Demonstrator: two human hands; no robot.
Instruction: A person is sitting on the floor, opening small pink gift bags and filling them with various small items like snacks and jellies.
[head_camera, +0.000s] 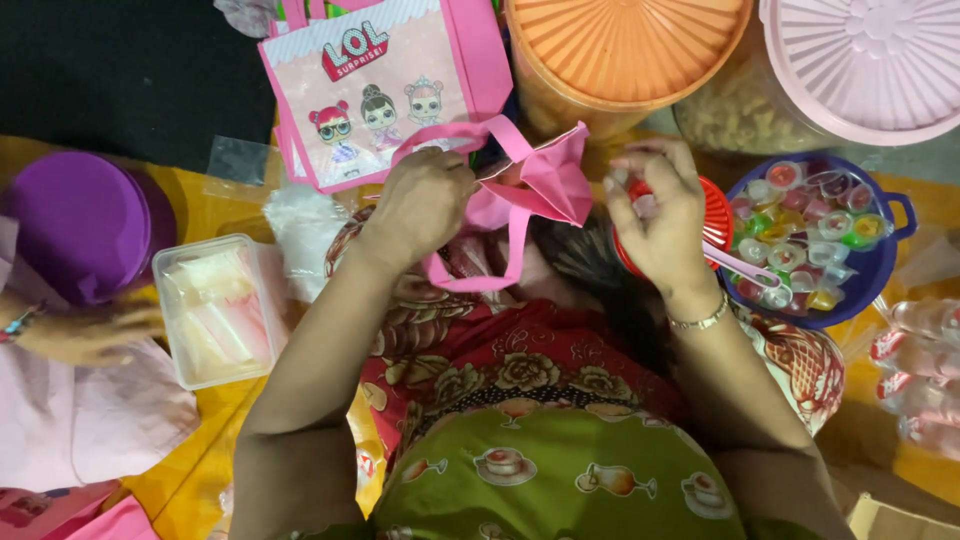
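The small pink bag (530, 185) is pinched at its rim by the left hand (425, 205), its open mouth just left of the right hand (665, 220), whose fingers (640, 205) are pressed around small sweets (645, 203).

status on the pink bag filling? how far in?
Done: nothing visibly finished; printed pink bags lie stacked flat beyond. In hand: left hand holds a pink bag open, right hand brings small pieces to its mouth. Left: the blue bowl is full of jelly cups.
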